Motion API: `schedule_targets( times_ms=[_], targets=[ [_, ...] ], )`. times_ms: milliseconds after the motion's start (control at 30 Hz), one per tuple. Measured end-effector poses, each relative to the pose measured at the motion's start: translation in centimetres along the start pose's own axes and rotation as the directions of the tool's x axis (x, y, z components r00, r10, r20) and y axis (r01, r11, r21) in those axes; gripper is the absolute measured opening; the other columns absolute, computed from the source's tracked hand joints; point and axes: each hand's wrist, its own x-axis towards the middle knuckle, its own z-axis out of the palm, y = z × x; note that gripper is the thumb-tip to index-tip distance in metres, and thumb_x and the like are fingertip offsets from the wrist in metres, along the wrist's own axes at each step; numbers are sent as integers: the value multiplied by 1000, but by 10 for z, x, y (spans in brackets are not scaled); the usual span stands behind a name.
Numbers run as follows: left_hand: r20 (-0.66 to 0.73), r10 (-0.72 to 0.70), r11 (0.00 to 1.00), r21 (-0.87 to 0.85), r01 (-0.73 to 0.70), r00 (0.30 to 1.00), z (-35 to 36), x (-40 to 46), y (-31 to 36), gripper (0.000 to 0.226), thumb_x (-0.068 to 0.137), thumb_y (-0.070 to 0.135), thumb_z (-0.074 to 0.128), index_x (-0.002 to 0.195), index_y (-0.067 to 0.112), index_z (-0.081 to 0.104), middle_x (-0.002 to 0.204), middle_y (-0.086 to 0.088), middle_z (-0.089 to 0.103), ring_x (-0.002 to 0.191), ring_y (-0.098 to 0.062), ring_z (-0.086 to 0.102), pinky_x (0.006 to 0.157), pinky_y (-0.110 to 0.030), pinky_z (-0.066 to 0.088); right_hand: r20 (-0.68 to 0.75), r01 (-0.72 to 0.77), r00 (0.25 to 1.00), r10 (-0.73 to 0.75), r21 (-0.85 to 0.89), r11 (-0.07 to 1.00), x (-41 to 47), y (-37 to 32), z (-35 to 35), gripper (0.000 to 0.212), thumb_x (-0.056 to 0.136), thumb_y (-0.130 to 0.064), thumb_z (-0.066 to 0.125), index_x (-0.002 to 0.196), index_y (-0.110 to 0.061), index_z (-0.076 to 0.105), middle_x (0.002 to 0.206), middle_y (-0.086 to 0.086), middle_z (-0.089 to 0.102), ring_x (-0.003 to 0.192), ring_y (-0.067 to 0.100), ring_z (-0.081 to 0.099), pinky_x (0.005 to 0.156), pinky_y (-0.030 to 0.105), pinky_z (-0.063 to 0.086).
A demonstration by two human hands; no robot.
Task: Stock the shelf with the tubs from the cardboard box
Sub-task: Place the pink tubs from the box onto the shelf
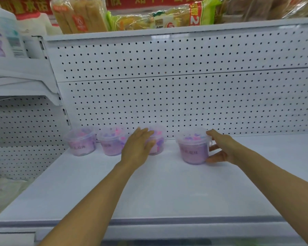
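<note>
The right hand point(220, 150) curls round the right side of the fourth tub point(194, 148), its index finger lying along the lid's rim and its thumb and lower fingers against the wall near the base, so it holds the tub while the tub stands upright on the shelf point(167, 189). The left hand point(139, 146) is spread nearly flat, fingers straight and close together, laid against the near side and top of the third tub point(157, 144); it grips nothing.

All four tubs are clear with purple contents and translucent lids, and they stand in a row along the shelf's back edge, close to the white perforated back panel point(185, 96). The first tub point(81, 142) sits near the back left corner, the second tub point(112, 142) just beside it, and the third just beside that. The fourth stands a little apart to the right and slightly nearer the front edge than the others.

On the upper shelf point(167, 31) lie packets of noodles point(78, 15) in clear wrapping and a green-edged food packet point(167, 16).
</note>
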Motion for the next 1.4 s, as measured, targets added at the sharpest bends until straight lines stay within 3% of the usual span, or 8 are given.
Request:
schedule_targets(
  times_ms=[167,300,400,733,867,1000,1200,1400],
  targets=[
    [-85,-22,997,69,28,996,9,6,0,35,96,33,52,131,30,55,137,7,50,131,-14,38,93,-30,40,-135,149,958,-251,-513,845,4,-1,-3,59,91,-57,38,123,-11,54,117,11,61,91,37,67,84,50,55],
    [-167,-42,991,121,63,985,13,9,6,30,93,31,57,122,30,61,118,8,59,116,-15,45,77,-38,50,87,496,758,-646,-721,484,-14,15,-5,51,88,-57,52,130,-28,54,129,-1,53,121,20,44,87,41,47],
    [-183,-78,985,138,104,980,16,15,12,28,92,32,59,120,29,63,113,5,59,113,-16,45,72,-39,50,205,543,685,-700,-784,301,-9,23,-3,47,84,-51,61,129,-40,54,129,-12,49,122,12,35,77,31,45],
    [-202,-144,950,244,192,969,23,30,25,32,91,39,58,120,28,64,113,1,57,114,-19,43,69,-30,38,199,529,703,-682,-788,316,45,9,7,45,93,-42,53,137,-37,46,144,-8,43,135,14,28,91,35,41],
    [-159,-94,954,268,134,983,24,22,27,49,91,46,55,133,22,54,131,-3,53,123,-24,41,92,-35,37,283,508,712,-643,-839,194,39,11,4,59,93,-49,49,146,-32,32,154,-3,28,143,19,17,104,40,35],
    [-75,-62,929,359,84,995,29,0,35,71,90,62,41,149,24,28,156,-4,25,145,-23,16,116,-43,15,299,502,657,-692,-858,107,16,26,-8,63,94,-50,45,150,-29,25,159,2,19,147,25,10,116,45,19],
    [-18,56,958,282,-48,998,28,-59,81,91,77,77,7,151,26,20,160,-2,15,147,-21,10,119,-43,9,164,456,579,-799,-877,151,-61,71,-41,56,91,-51,43,139,-22,48,146,9,45,135,34,40,107,54,36],
    [12,268,960,86,-268,963,36,-127,156,76,87,71,26,146,24,31,154,1,28,140,-19,25,117,-36,17,-41,346,593,-804,-889,300,-152,125,-87,56,92,-52,36,139,-23,45,142,5,48,124,26,49,83,40,51]
  ],
)
